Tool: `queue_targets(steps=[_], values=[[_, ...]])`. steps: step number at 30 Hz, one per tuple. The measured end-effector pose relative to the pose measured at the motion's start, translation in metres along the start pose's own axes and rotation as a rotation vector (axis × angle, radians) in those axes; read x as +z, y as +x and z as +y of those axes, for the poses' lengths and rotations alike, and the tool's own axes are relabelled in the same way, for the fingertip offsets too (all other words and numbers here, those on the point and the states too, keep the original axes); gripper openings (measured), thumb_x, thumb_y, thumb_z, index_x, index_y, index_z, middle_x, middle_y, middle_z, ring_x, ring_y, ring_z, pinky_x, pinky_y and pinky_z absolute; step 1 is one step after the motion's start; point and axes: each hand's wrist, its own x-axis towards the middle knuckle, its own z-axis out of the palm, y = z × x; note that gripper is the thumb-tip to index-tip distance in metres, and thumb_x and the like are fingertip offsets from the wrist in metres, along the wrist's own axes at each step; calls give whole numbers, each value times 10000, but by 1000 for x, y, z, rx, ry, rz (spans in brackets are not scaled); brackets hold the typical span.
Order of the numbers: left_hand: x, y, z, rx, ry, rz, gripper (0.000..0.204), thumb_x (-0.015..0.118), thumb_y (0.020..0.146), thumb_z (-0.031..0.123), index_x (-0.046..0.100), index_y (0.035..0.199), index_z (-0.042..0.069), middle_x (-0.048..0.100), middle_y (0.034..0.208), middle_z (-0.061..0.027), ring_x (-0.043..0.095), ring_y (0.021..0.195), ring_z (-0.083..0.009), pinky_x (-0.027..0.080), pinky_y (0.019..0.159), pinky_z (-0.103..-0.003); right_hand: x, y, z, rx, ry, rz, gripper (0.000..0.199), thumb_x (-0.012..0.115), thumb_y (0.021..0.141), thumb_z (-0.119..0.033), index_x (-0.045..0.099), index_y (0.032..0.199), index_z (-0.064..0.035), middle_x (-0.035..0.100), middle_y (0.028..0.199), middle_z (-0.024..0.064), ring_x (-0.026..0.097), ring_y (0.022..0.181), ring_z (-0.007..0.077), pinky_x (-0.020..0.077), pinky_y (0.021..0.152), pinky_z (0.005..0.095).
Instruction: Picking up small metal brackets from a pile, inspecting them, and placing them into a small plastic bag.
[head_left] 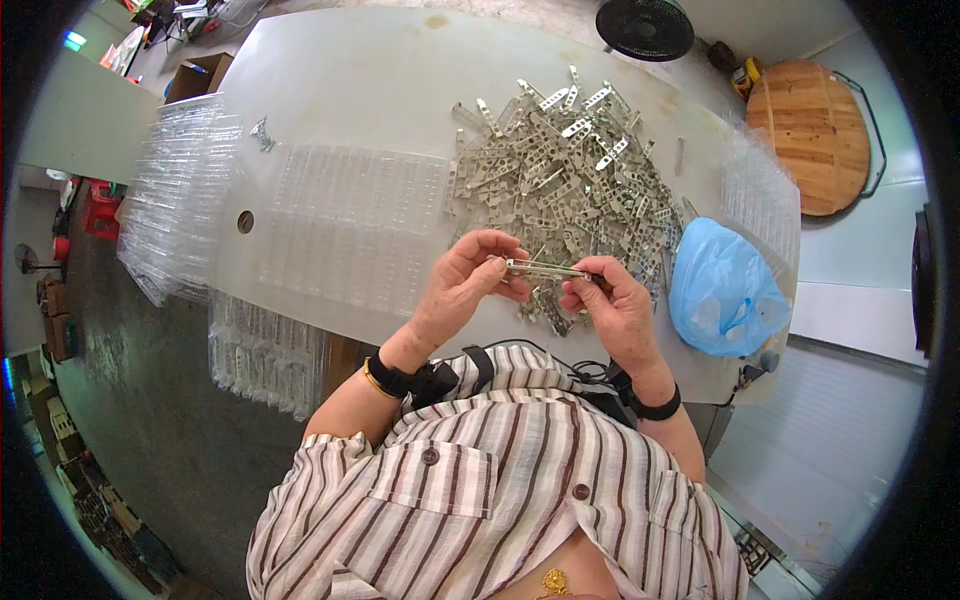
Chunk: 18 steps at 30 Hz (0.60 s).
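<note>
near the table edge, metal strip between left hand and right hand

Item count
One left hand and one right hand are holding one metal piece; one metal pile (pieces overlapping, uncountable), one blue bag and one wooden board are showing.

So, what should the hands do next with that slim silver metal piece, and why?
Probably let the right hand release, and have the left hand carry the slim silver metal piece toward the clear ridged plastic tray. The hands pinch its opposite ends, and the tray lies on the left hand's side. Whether the piece needs more handling first, I can't tell.
</note>
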Motion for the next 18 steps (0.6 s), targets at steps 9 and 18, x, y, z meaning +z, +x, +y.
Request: queue_targets(steps=[9,18], values=[[0,2,-1,34,74,23,293,532,972,75,506,1248,-19,611,1172,-139,643,964,-182,571,842,-356,-2,2,1,-13,-21,-8,102,562,968,-39,592,1062,-13,683,859,53,676,759,112,557,671,252],[0,3,0,-71,37,78,256,548,941,32,526,1191,-15,644,1061,-132,661,916,-199,584,816,-365,0,2,-8,-14,-7,-14,172,555,972,-33,609,1134,-41,662,906,39,656,795,93,553,687,238]])
